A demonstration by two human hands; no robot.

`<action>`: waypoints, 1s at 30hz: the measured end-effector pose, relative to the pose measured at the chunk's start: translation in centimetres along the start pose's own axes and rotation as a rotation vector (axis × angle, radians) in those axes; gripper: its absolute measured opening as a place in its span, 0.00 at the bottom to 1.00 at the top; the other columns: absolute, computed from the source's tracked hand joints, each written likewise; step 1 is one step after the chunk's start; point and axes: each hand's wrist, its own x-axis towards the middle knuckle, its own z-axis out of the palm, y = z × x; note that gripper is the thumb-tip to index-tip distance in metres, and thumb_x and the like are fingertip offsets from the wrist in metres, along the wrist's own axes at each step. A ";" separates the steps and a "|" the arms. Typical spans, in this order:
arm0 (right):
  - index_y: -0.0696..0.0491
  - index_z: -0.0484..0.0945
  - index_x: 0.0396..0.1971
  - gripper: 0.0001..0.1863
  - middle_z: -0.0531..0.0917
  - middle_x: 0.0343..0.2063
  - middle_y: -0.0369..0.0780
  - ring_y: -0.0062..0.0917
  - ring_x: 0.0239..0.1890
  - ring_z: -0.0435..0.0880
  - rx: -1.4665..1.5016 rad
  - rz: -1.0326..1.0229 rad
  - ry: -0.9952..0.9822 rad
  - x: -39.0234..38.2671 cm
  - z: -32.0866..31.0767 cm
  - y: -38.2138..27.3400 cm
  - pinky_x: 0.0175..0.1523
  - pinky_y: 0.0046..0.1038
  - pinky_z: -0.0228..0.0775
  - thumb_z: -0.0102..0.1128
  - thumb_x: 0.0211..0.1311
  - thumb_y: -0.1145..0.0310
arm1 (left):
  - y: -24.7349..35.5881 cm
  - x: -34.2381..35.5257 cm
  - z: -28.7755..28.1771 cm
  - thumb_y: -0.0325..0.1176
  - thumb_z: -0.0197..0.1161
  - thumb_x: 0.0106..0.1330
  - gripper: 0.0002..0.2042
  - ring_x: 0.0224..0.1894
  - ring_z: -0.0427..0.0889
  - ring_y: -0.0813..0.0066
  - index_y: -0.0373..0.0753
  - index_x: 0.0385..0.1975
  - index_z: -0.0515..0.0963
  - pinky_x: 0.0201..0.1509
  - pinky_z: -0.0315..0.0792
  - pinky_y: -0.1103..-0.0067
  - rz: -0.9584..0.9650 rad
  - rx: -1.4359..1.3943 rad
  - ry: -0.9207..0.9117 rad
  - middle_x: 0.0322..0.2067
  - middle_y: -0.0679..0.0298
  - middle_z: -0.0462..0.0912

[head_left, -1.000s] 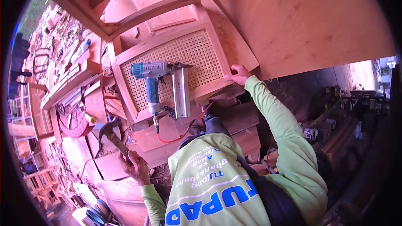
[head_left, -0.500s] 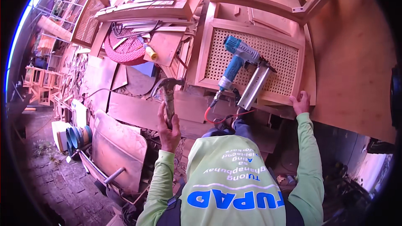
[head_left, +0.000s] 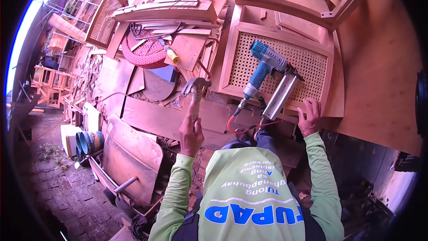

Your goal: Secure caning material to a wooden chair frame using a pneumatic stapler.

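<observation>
My left hand [head_left: 191,135] is closed round the handle of a claw hammer [head_left: 195,100], which I hold upright with its metal head away from me. A framed woven cane panel [head_left: 230,60] lies in front of me on the work surface. Across its mesh rests a teal and silver nail gun [head_left: 261,73], with a red air hose [head_left: 230,125] leading off its grip. At the panel's near right edge is my right hand [head_left: 309,120], fingers apart and holding nothing. Its fingertips overlap the wooden edge; whether they touch it I cannot tell.
A wooden chair frame [head_left: 294,6] stands beyond the panel. To the left, wood strips [head_left: 165,12], a pink woven round seat [head_left: 138,53] and a yellow-handled tool [head_left: 171,55] lie together. A wheelbarrow [head_left: 133,156] stands lower left; a large plywood sheet [head_left: 379,80] fills the right.
My right hand has slid left along the panel's near edge, away from its corner, and its fingers have spread. My left hand still grips the hammer. The whole view has shifted slightly.
</observation>
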 end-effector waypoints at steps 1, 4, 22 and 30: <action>0.56 0.77 0.54 0.29 0.77 0.50 0.45 0.44 0.55 0.76 0.053 -0.049 0.048 1.7 -0.5 -1.4 0.62 0.44 0.68 0.76 0.49 0.72 | 0.4 -0.1 0.5 0.18 0.58 0.71 0.31 0.59 0.84 0.44 0.41 0.75 0.65 0.58 0.78 0.65 -0.013 -0.018 -0.014 0.62 0.42 0.79; 0.59 0.74 0.63 0.39 0.76 0.59 0.48 0.46 0.63 0.75 0.144 -0.305 0.033 9.4 -1.5 -8.9 0.69 0.45 0.65 0.78 0.47 0.70 | 0.4 -0.2 1.4 0.18 0.59 0.70 0.30 0.58 0.84 0.44 0.40 0.74 0.66 0.57 0.78 0.66 -0.019 0.000 -0.034 0.60 0.42 0.80; 0.62 0.54 0.78 0.69 0.45 0.82 0.50 0.43 0.84 0.38 -0.397 -0.508 -0.699 19.7 12.3 -15.8 0.82 0.60 0.29 0.81 0.39 0.42 | 1.0 1.7 3.7 0.20 0.62 0.69 0.33 0.33 0.82 0.51 0.47 0.75 0.65 0.34 0.74 0.61 0.178 0.178 -0.057 0.36 0.54 0.79; 0.62 0.53 0.78 0.69 0.44 0.82 0.50 0.43 0.84 0.37 -0.369 -0.485 -0.688 19.3 13.0 -15.6 0.82 0.60 0.27 0.81 0.39 0.45 | -0.3 2.7 3.8 0.20 0.62 0.68 0.33 0.33 0.82 0.49 0.47 0.74 0.66 0.34 0.74 0.61 0.124 0.194 -0.141 0.36 0.53 0.79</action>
